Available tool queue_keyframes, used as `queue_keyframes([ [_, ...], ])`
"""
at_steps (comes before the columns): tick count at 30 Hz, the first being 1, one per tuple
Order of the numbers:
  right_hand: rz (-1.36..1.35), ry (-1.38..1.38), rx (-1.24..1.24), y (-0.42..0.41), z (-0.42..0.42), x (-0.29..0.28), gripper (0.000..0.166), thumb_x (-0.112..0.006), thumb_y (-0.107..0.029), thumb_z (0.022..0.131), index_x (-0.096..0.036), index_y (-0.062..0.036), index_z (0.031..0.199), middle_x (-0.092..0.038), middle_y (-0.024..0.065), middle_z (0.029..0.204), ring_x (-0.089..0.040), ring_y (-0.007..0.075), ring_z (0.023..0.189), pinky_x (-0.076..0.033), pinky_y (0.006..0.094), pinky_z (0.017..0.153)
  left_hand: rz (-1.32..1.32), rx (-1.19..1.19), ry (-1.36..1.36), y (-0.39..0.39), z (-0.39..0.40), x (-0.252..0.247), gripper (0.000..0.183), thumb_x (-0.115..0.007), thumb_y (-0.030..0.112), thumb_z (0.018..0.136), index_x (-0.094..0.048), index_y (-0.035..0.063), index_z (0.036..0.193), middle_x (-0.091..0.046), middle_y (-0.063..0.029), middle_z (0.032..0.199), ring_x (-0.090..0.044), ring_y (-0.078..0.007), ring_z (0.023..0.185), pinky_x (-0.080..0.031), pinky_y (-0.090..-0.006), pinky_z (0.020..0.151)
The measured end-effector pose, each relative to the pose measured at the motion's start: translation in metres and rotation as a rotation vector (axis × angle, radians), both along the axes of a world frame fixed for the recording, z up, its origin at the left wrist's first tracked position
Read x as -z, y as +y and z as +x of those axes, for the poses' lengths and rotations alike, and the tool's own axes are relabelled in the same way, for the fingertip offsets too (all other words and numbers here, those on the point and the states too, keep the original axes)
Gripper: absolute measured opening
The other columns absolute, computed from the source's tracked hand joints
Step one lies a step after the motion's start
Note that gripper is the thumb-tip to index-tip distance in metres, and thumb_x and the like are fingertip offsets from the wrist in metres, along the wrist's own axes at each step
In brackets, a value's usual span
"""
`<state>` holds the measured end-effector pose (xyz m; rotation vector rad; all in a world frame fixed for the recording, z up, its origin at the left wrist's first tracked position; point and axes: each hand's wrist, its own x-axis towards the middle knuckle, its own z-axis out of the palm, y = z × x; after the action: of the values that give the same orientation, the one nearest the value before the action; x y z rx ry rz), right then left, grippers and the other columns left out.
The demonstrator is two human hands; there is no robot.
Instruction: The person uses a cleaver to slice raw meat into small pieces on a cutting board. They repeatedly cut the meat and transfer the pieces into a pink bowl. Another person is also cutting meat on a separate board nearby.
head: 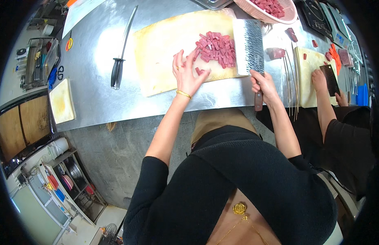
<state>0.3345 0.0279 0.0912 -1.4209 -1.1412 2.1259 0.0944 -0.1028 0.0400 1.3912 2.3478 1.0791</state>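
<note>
My right hand [265,86] grips the brown wooden handle of a broad cleaver [249,46]. The blade lies along the right side of a pile of diced raw red meat [216,46], over the right end of a pale cutting board [165,55]. At the pile's left edge is my left hand [188,73], its fingers spread and holding nothing that I can make out. Some of its fingertips reach the outer cubes; whether they press on them I cannot tell. A few loose meat pieces [199,71] lie between thumb and fingers.
Left of the board a honing steel [118,67] rests on the steel table [91,92]. A pink basket [287,15] of cut meat stands at the back right. Metal skewers [288,79] lie to the right, beside another person's hands [320,80], board and dark cleaver [330,79].
</note>
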Motion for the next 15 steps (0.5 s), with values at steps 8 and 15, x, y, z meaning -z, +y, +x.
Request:
queue_keyframes([
  [8, -0.091, -0.056, 0.104, 0.0, 0.041, 0.036, 0.019, -0.063, -0.013, 0.092, -0.054, -0.0043, 0.078, -0.053, 0.001, 0.062, -0.04, 0.0062, 0.045, -0.036, 0.0235, 0.042, -0.203, -0.082, 0.274, 0.017, -0.035, 0.046, 0.1, -0.071, 0.065, 0.068, -0.032, 0.0189, 0.148, -0.019, -0.0277, 0.153, -0.01, -0.0532, 0.14, -0.005, -0.0662, 0.11],
  [15, -0.148, 0.029, 0.003, -0.014, -0.002, 0.052, 0.023, -0.061, -0.016, 0.093, -0.053, -0.0069, 0.073, -0.052, 0.0005, 0.058, -0.041, 0.0073, 0.044, -0.037, 0.0242, 0.042, 0.118, 0.033, 0.098, 0.054, 0.001, 0.06, 0.091, -0.078, 0.048, 0.071, -0.038, 0.0081, 0.143, -0.036, -0.027, 0.141, -0.031, -0.0441, 0.132, -0.023, -0.0541, 0.111],
])
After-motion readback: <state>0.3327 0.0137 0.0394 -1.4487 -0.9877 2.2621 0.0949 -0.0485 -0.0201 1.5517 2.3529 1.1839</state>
